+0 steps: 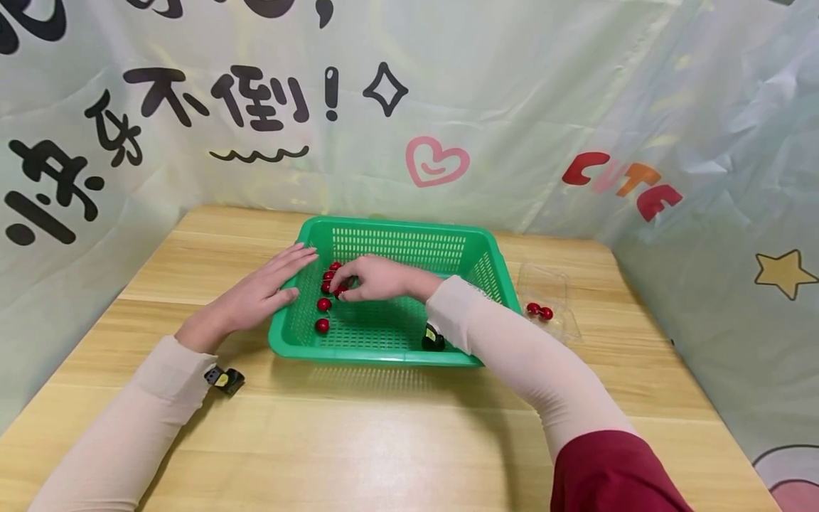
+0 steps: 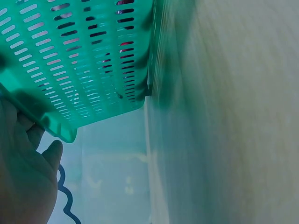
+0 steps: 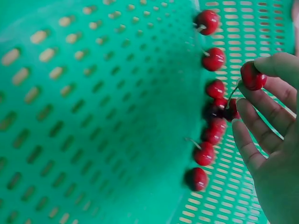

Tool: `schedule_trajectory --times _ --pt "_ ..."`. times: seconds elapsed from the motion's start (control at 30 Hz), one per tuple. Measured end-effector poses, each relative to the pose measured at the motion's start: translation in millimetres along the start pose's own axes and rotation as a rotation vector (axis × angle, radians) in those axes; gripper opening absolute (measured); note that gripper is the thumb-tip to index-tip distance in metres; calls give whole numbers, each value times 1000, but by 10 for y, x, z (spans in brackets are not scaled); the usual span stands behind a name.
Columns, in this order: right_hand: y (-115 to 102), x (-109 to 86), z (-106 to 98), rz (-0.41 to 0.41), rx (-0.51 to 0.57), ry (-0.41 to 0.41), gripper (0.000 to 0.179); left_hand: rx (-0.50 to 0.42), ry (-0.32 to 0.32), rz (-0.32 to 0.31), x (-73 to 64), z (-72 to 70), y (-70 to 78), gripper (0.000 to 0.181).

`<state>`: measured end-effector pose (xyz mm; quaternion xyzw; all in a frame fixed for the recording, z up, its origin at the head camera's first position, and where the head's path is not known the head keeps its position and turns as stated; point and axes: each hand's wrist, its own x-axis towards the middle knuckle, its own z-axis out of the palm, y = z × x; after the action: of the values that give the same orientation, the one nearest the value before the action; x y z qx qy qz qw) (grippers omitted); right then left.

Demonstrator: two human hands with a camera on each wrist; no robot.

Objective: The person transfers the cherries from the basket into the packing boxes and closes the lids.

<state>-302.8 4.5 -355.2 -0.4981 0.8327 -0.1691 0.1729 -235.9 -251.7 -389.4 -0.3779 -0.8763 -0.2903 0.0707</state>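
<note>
A green plastic basket [image 1: 384, 357] with slotted walls stands on the table. My right hand [image 1: 379, 277] reaches inside it, and thumb and fingertips pinch a red cherry [image 3: 253, 77] with a thin stem. Several other cherries [image 3: 215, 59] lie in a rough line along the basket's wall, at the left side in the head view. Close to the pinched one, a darker cherry [image 3: 231, 111] lies among the cluster. My left hand [image 1: 259, 290] touches the basket's left rim, its fingers extended over the edge; the left wrist view shows the thumb apart from the others.
Right of the basket, a clear plastic box [image 1: 545, 283] lies on the wooden table [image 1: 358, 441], with two cherries [image 1: 539, 311] in or on it. A printed fabric backdrop [image 1: 512, 92] rises behind the table and along both sides.
</note>
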Motion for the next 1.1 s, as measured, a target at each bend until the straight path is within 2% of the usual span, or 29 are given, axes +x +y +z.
schedule_trajectory --times 0.4,0.63,0.93,1.1 --pt "-3 -115 -180 17 29 115 23 9 -3 -6 4 0 -7 60" --pt "-7 -180 -266 14 -67 165 24 11 1 -1 0 0 -1 59" --pt "-20 -269 -331 44 -161 179 25 18 7 5 -3 -2 7 58" --pt "-27 -306 -346 31 -237 188 22 18 10 14 -5 -2 9 58"
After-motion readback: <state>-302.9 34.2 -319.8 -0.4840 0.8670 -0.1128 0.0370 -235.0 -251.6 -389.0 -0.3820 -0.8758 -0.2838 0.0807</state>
